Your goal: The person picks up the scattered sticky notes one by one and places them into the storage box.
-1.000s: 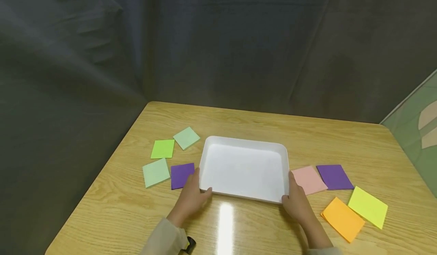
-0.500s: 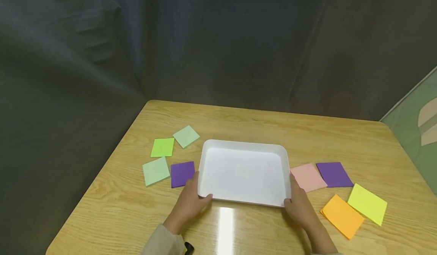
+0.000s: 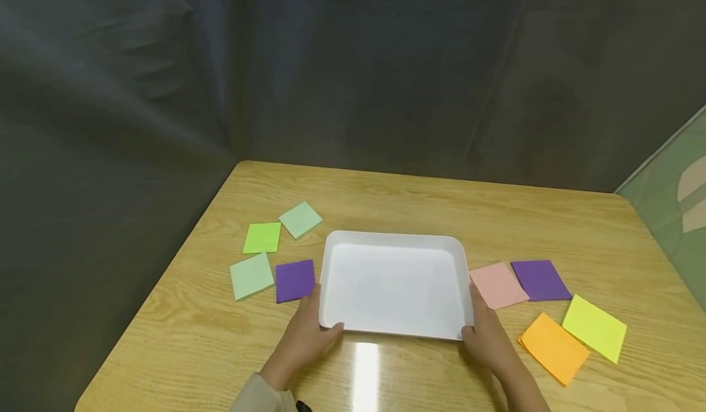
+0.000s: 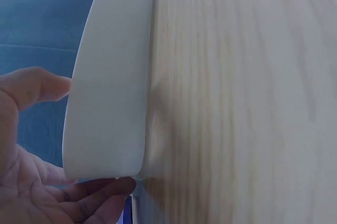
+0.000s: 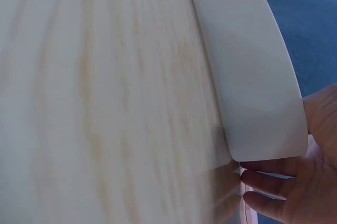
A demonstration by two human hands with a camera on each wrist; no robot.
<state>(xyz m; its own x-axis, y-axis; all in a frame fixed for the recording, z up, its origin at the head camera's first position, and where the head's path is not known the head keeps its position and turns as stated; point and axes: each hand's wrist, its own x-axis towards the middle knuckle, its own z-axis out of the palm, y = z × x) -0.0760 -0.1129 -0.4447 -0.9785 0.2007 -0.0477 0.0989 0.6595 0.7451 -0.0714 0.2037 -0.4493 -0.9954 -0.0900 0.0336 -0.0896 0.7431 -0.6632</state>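
A white rectangular tray (image 3: 394, 283) with low walls and rounded corners lies on the wooden table, nothing in it. My left hand (image 3: 304, 335) grips its near left corner, thumb on the front wall and fingers along the side. At the near right corner my right hand (image 3: 488, 341) holds it the same way. Both wrist views show the tray's outer wall (image 4: 108, 92) low against the wood, fingertips down by its lower edge. A purple sticky note pad (image 3: 295, 281) is beside the left fingers, a pink one (image 3: 499, 285) beside the right.
Left of the tray lie two mint pads (image 3: 300, 220) and a bright green one (image 3: 262, 238). To the right are another purple pad (image 3: 541, 280), a yellow one (image 3: 595, 328) and an orange one (image 3: 554, 348). A dark curtain (image 3: 353, 75) hangs behind the table.
The tray has slid a short way toward me, both hands moving back with it. The sticky note pads have stayed in place on the table.
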